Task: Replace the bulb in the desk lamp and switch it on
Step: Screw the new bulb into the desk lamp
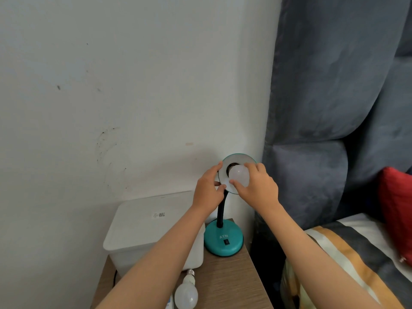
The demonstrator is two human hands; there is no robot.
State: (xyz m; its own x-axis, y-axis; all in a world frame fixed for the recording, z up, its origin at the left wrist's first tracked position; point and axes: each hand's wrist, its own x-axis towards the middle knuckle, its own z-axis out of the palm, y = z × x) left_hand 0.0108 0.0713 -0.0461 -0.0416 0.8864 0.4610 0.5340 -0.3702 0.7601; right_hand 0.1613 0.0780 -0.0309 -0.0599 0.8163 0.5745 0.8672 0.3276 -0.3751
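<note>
Nearest you, a spare bulb [186,294] lies on its side on the wooden nightstand [227,284], screw cap pointing toward the white lidded box [142,226] behind it. Your left hand [208,188] grips the rim of the lamp shade [236,160], thumb and fingers curled round its left edge. Your right hand [256,186] holds the white bulb [238,176] sitting in the shade's socket, thumb below it and fingers curled over its right side. The shade tilts up to face you on a black gooseneck [220,214], which rises from the teal base [223,239] beside the box. A black switch [226,241] sits on the base, and the bulb is unlit. To the right are a blue headboard [334,85] and a red cushion [396,210].
</note>
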